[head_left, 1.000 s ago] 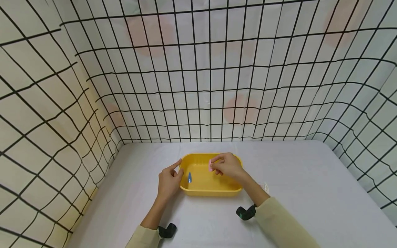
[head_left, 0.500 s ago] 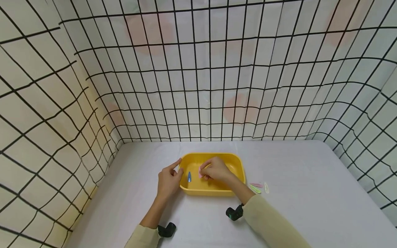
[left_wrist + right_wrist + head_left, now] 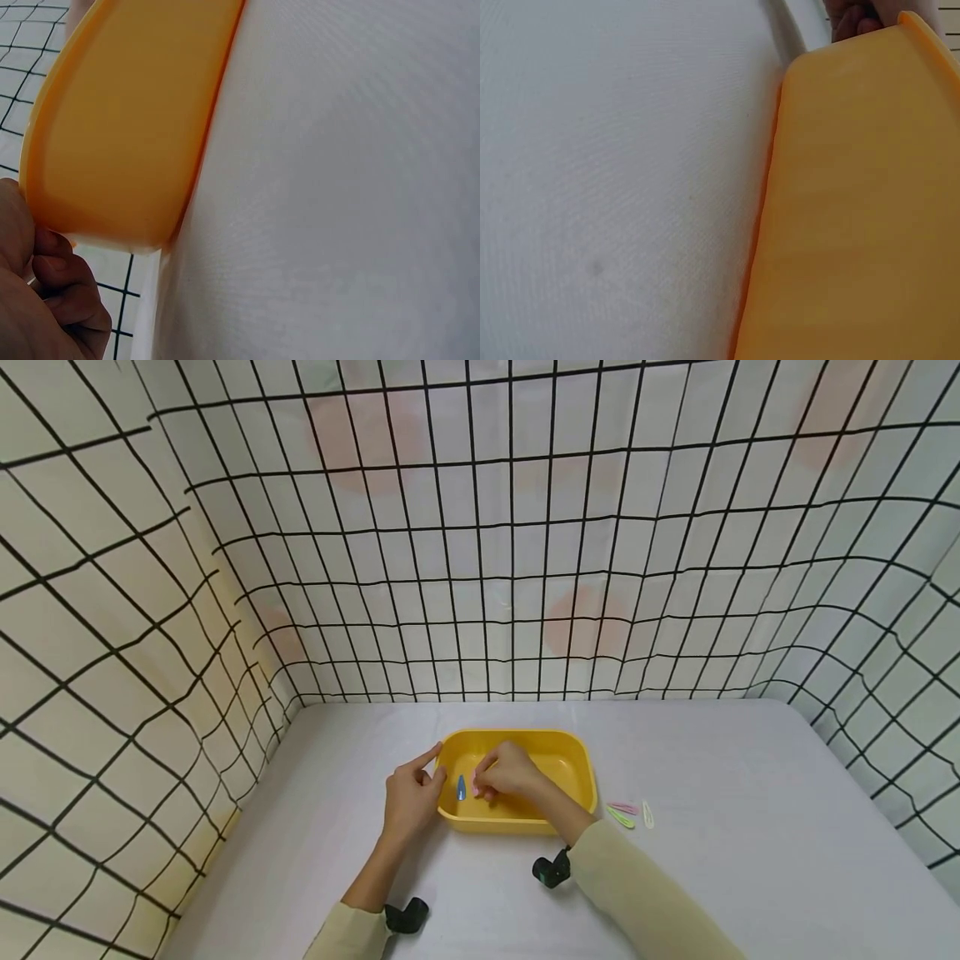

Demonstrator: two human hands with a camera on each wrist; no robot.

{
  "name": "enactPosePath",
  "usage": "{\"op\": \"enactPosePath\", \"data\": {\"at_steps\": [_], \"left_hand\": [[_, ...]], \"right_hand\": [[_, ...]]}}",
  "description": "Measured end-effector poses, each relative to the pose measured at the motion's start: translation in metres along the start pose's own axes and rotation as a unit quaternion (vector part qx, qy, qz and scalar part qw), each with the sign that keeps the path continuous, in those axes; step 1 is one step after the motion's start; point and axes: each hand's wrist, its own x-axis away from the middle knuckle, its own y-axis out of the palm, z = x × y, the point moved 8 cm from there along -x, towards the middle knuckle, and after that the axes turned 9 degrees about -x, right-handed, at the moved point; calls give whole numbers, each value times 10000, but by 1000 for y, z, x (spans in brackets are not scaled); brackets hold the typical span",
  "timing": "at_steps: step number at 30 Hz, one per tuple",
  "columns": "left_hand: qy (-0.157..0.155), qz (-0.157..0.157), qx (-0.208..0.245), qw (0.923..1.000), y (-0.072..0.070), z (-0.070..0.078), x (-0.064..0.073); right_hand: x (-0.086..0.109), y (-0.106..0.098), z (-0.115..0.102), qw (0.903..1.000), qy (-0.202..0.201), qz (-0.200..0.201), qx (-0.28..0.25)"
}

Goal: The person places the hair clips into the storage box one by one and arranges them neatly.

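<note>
A shallow yellow tray (image 3: 501, 826) sits on the white table. My left hand (image 3: 408, 799) grips its left end, thumb at the rim and forefinger stretched along the corner; the left wrist view shows the other fingers curled below the rim of the tray (image 3: 127, 127). Inside the tray, a blue snap hair clip (image 3: 461, 787) lies near the left wall. Just right of it, my right hand (image 3: 512, 770) pinches a pink hair clip (image 3: 475, 783) low over the tray floor, fingers partly covering it. The right wrist view shows only the tray's outer wall (image 3: 855, 195) and part of the left hand.
Right of the tray, a pink hair clip (image 3: 623, 807), a yellow-green one (image 3: 620, 817) and a white one (image 3: 648, 815) lie on the tabletop (image 3: 735, 810). A black wire grid (image 3: 510, 581) stands behind and at both sides.
My right hand has moved left and down into the tray with the pink hair clip, stopping beside the blue one. Its arm has uncovered the clips on the table. The left hand stays put.
</note>
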Motion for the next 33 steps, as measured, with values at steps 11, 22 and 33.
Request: {"op": "enactPosePath", "data": {"at_steps": [11,22,33], "left_hand": [[8,-20,49,10000,-1,1,1],[56,67,29,10000,0,2,1],[30,43,16,10000,0,1,1]], "right_hand": [[4,2,1,9997,231,-22,23],[6,2,0,9999,95,43,80],[10,-8,1,9997,-171,-77,-126]]}}
